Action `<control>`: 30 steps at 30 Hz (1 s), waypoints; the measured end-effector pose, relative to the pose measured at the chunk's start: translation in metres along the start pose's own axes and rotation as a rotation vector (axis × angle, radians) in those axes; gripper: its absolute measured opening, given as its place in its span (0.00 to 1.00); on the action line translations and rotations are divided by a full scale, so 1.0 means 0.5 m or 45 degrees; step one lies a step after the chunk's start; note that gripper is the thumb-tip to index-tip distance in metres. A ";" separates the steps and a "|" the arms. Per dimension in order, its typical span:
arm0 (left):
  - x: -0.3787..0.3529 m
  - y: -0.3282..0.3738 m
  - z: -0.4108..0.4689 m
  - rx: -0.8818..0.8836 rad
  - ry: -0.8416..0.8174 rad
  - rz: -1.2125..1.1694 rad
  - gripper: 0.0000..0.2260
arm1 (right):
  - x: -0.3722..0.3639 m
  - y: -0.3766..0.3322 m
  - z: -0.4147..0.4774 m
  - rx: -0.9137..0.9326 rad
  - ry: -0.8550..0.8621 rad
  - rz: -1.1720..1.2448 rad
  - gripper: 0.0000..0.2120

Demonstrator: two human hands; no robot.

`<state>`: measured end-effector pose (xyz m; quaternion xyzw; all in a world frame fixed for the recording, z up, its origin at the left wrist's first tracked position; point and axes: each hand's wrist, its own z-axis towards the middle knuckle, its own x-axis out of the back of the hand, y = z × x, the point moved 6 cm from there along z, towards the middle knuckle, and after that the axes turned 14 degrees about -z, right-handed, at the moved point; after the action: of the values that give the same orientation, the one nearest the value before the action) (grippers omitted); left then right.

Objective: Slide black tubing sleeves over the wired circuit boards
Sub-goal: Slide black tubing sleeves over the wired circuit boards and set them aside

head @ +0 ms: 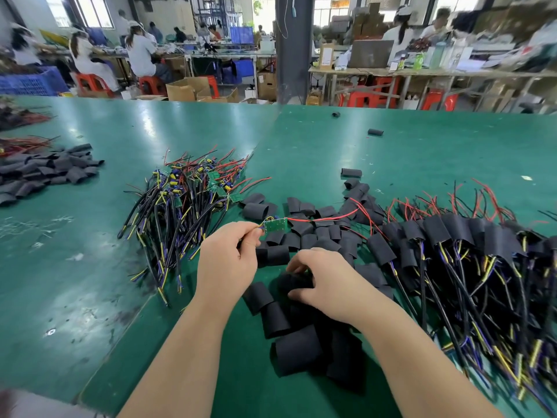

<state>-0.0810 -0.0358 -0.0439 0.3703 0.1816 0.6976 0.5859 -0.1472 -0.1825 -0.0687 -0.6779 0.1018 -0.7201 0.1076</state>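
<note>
Surface (90,267): green matte workbench in a busy workshop, strewn with wire bundles.
Left hand (229,257): pinching the yellow and blue leads (265,221) at the left end of the small green rectangular circuit board (275,225), far of centre.
Board axis: left to right, free end and thin red wire (319,219) pointing right.
Right hand (325,282): fingers curled round one short black tubing sleeve (294,282), blurred; mouth direction unclear.
Relation: sleeve near and slightly right of board, apart; probably to go on from the right, red wire first.
</note>
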 end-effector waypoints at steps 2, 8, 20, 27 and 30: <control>0.000 0.000 0.000 0.000 0.001 -0.006 0.07 | -0.001 0.001 -0.002 0.006 0.028 0.025 0.22; 0.014 -0.002 0.005 0.000 0.095 -0.070 0.08 | 0.048 0.036 -0.021 -0.123 0.460 0.355 0.17; 0.023 -0.005 0.004 0.039 0.159 -0.163 0.09 | 0.062 0.140 -0.052 -0.552 0.818 2.545 0.05; 0.032 0.002 0.003 0.022 0.223 -0.213 0.07 | 0.038 0.137 -0.058 -0.797 0.819 2.580 0.03; 0.030 0.001 0.004 0.036 0.214 -0.234 0.06 | 0.034 0.127 -0.054 -0.763 0.811 2.650 0.04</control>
<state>-0.0806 -0.0222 -0.0379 0.3004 0.2731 0.6669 0.6248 -0.1740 -0.2482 -0.0727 -0.0473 0.8087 -0.3669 0.4574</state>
